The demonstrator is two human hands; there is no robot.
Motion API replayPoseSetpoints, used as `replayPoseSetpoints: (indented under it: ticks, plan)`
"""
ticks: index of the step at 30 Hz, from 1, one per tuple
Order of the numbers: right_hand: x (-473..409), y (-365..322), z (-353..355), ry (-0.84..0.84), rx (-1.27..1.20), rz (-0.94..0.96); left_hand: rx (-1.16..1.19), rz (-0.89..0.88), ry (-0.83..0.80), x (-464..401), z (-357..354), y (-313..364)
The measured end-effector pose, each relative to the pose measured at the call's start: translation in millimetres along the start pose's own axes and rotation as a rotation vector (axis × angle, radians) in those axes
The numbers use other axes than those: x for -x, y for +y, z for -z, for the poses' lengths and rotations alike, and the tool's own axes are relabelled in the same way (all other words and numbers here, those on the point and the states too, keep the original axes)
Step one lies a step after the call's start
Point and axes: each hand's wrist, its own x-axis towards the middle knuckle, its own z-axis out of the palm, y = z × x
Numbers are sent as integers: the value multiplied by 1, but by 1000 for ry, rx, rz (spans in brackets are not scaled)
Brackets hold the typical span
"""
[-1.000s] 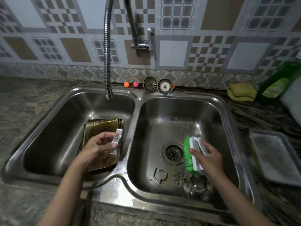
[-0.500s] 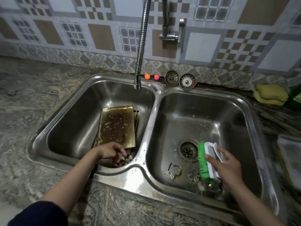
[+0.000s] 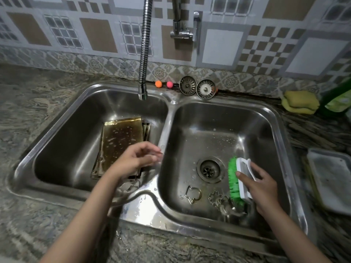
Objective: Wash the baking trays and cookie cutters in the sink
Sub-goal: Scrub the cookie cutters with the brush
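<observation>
Baking trays [image 3: 121, 141], brownish and wet, lie stacked in the left basin of the sink [image 3: 171, 111], long axis running from the near rim toward the back wall, near end under the left hand. Another tray [image 3: 330, 179], pale, rests on the tabletop [image 3: 28, 114] right of the sink, long axis also near to far. Cookie cutters [image 3: 193, 193] lie flat on the floor of the right basin near the drain [image 3: 209, 168]: one bell-like outline, one flower-shaped [image 3: 215, 197], more bunched beside the brush.

Left hand [image 3: 138, 158] hovers over the near end of the stacked trays by the divider, fingers loosely curled and blurred; cannot tell whether they pinch anything. Right hand [image 3: 260, 185] grips a scrub brush [image 3: 238, 181], fingers wrapped on its white handle, green bristles facing left toward the drain, brush long axis near to far.

Faucet hose [image 3: 144, 48] hangs over the left basin. Two strainers [image 3: 197, 87] and yellow sponges [image 3: 300, 101] sit behind the sink.
</observation>
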Motion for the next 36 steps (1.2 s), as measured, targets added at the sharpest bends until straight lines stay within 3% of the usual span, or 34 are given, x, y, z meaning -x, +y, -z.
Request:
replayPoseSetpoints:
  ticks: [3,6,12,17,21,27,31,36]
  plan:
    - [1,0,4,2,-19,-3,-146,51,-167,-19,-62,-5]
    - [6,-1,8,-13,-35,-4,-487,125,-362,-45,-114,-33]
    - [18,-10,26,5,-5,67,-1293,30,-690,-81,-143,-91]
    - [23,-23,57,24,-28,112,-1587,-122,-813,-90,-149,-106]
    - [28,-34,74,73,-35,162,-1468,-112,-756,-92,-151,-107]
    - [22,-76,120,176,22,345,-900,-126,-428,-86,-153,-91]
    - [-11,-96,169,327,244,409,-574,-100,-213,-78,-165,-66]
    - [-42,-74,188,286,520,288,-295,21,-114,-72,-177,-49]
